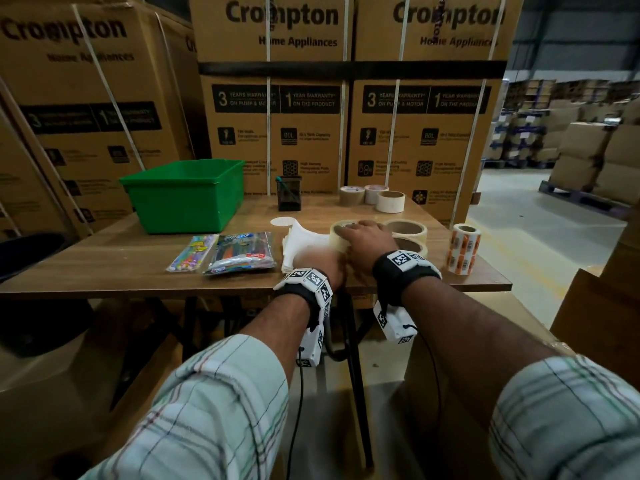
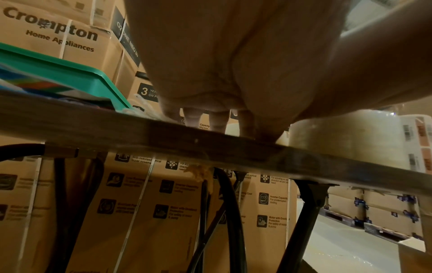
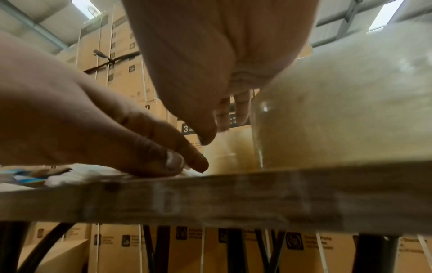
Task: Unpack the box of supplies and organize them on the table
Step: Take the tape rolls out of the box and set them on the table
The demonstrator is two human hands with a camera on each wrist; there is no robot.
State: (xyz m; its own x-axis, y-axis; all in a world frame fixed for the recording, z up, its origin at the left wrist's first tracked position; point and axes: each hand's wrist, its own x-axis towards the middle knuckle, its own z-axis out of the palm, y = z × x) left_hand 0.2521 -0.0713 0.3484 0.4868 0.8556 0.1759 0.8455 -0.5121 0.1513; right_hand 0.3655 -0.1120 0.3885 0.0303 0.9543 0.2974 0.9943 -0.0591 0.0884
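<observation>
From the head camera, your supplies sit grouped by kind on the wooden table (image 1: 138, 261), which looks deliberate: pen packets (image 1: 239, 252) beside the green bin (image 1: 183, 195), a stack of white paper (image 1: 304, 247) in the middle, tape rolls to the right with a label roll (image 1: 464, 247) at the end. Your right hand (image 1: 367, 237) lies over the top of a clear tape roll (image 1: 337, 233), fingers draped over its rim, apparently nudging it in line with its neighbours; your left hand (image 1: 322, 261) is blurred at the paper's near corner, so its grip is unclear here. From the left wrist, your fingers (image 2: 217, 120) reach down to the table edge beside the tape roll (image 2: 346, 140), holding nothing I can make out. From the right wrist, your left thumb and forefinger press together on the white paper (image 3: 77, 175), pinching or steadying it, while your right fingers (image 3: 243, 105) hang fairly straight against the tape roll (image 3: 339, 110), resting rather than clasping.
</observation>
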